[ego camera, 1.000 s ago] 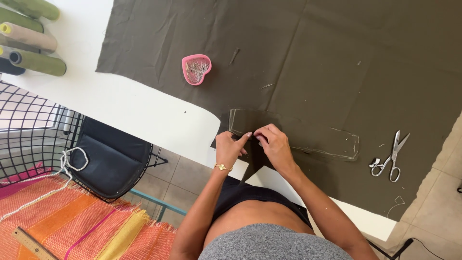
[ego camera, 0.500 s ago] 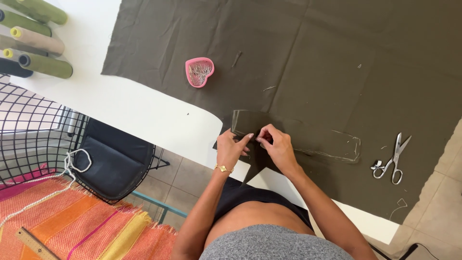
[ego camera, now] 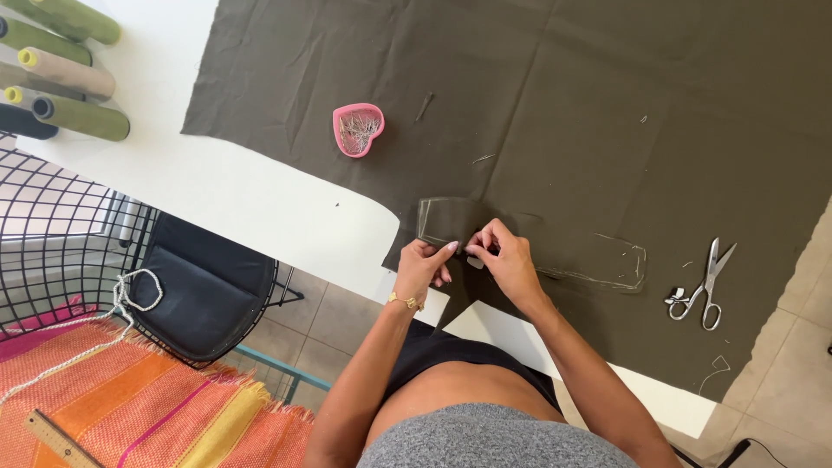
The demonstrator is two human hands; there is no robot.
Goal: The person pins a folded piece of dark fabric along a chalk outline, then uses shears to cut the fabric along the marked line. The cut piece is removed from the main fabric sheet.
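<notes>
- A small folded fabric piece (ego camera: 520,234) is pinched at its near edge by the left hand (ego camera: 423,267) and right hand (ego camera: 507,260); both grips are closed on it
- The piece lies on a dark olive cloth (ego camera: 563,113) spread over the white table (ego camera: 234,191), near the table's near edge
- A pink heart-shaped pin dish (ego camera: 358,129) is set far left; scissors (ego camera: 704,286) lie at the right

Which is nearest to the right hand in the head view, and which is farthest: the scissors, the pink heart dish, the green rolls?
From the right hand:
1. Pink heart dish, up-left on the dark fabric.
2. Scissors, to the right, only slightly farther.
3. Green rolls, far left corner.
</notes>
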